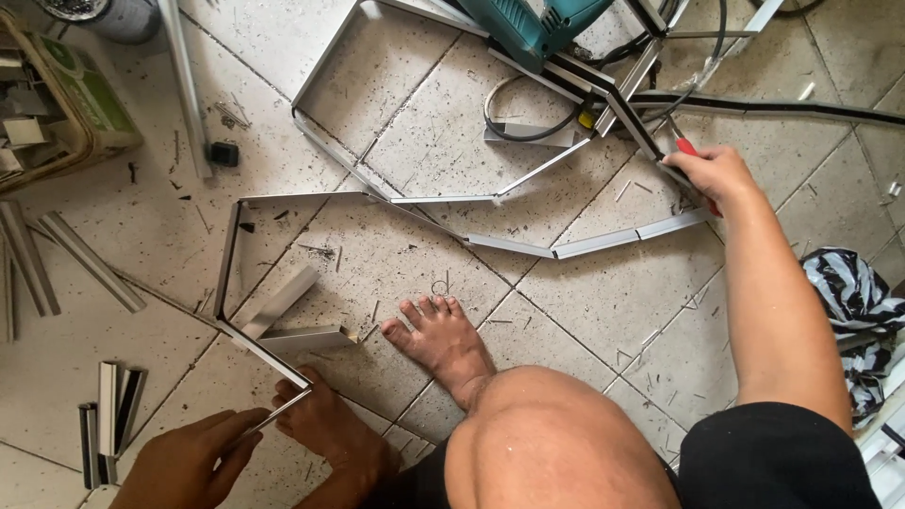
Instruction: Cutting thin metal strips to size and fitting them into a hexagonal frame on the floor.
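A long aluminium profile (514,248), bent into a zigzag, lies across the tiled floor. My right hand (714,174) reaches out to its far right part and grips a red-handled tool (687,149) against the metal. My left hand (193,462), at the bottom left, pinches the thin near end of the profile (280,411). A bare foot (332,435) rests beside that end. My other foot (441,337) is flat on the tiles in the middle, with the bent knee below it.
A teal power tool (530,24) and a black cable (528,132) lie at the top. Short profile offcuts (292,332) sit near my left hand, more offcuts (108,415) at the left. A cardboard box (66,104) stands top left, a striped cloth (858,302) at the right.
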